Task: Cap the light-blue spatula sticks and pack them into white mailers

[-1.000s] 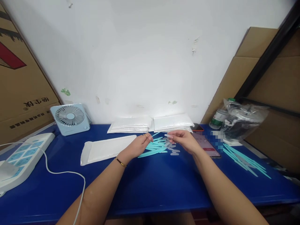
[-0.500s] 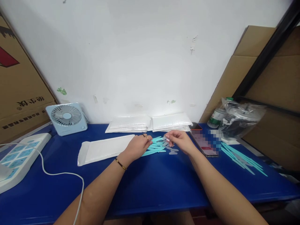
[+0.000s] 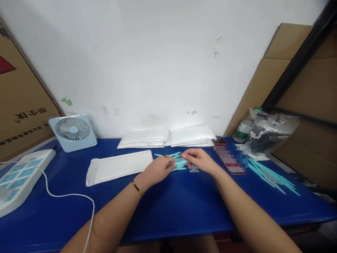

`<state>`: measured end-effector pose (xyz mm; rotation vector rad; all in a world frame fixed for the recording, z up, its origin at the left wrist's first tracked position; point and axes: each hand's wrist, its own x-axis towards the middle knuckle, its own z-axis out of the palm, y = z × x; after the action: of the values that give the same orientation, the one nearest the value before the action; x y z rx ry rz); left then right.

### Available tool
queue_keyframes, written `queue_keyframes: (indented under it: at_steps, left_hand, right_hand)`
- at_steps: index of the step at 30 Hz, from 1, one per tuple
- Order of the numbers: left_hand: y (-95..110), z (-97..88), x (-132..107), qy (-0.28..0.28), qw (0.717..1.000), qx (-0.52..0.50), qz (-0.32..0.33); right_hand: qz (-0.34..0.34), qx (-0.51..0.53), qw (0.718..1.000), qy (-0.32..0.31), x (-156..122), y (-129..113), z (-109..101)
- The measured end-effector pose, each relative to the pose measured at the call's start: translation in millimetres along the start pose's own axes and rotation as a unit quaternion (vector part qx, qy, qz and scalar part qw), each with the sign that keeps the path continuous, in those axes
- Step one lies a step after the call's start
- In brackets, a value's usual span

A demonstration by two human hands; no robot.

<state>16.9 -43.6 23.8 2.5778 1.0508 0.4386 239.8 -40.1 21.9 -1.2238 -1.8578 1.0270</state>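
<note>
My left hand (image 3: 158, 168) and my right hand (image 3: 198, 159) meet over a small pile of thin teal strips (image 3: 176, 161) on the blue table (image 3: 168, 207). Both hands have their fingers curled around the strips, gathering them into a bunch between them. A few pale grey, bone-shaped flat pieces (image 3: 194, 170) lie on the table right under my right hand. A single white padded mailer (image 3: 119, 166) lies flat just left of my left hand.
Two stacks of white mailers (image 3: 168, 137) sit against the wall. A phone (image 3: 229, 160) and more teal strips (image 3: 271, 174) lie to the right, beside a plastic bag (image 3: 271, 131) and a bottle (image 3: 243, 130). A small fan (image 3: 73, 132), a power strip (image 3: 18, 179) and its white cable (image 3: 71, 196) are at the left.
My hands have closed in on each other. The spread-out teal strips are now gathered between them instead of lying fanned out on the table.
</note>
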Motion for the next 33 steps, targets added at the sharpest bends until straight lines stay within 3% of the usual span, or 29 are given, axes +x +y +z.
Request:
queue_keyframes:
  at_steps: [3,5,8,12,15,18,23,27,33]
  left_hand:
    - [5,5.1,-3,-0.047,0.999,0.01,0.015]
    - [4,6.3,-3,-0.038,0.999,0.036,-0.003]
    - [-2,4.9,0,-0.02,0.994,0.091,-0.056]
    - [-11,3.9,5,-0.045,0.991,0.093,-0.09]
    - [-17,5.1,6,-0.037,0.993,0.038,-0.104]
    - [-23,4.1,5,-0.016,0.993,-0.016,-0.12]
    - [-27,-2.1,4,0.037,0.979,-0.153,-0.129]
    - [-24,-4.9,4,0.02,0.946,-0.301,-0.118]
    - [-25,-2.6,6,0.013,0.936,-0.336,-0.104]
  right_hand:
    - [-0.004,-0.138,0.99,-0.036,-6,6,-21]
    - [0.005,-0.199,0.976,-0.09,-9,12,-29]
    - [0.015,-0.238,0.963,-0.124,-8,18,-29]
    - [-0.001,-0.252,0.959,-0.131,-6,20,-21]
    - [0.0,-0.196,0.975,-0.108,-6,17,-22]
    - [-0.006,-0.061,0.998,-0.03,-5,12,-25]
    - [-0.02,0.138,0.986,0.093,0,5,-21]
    - [-0.039,0.166,0.978,0.121,1,2,-14]
    - [-0.009,0.188,0.971,0.149,2,1,-11]
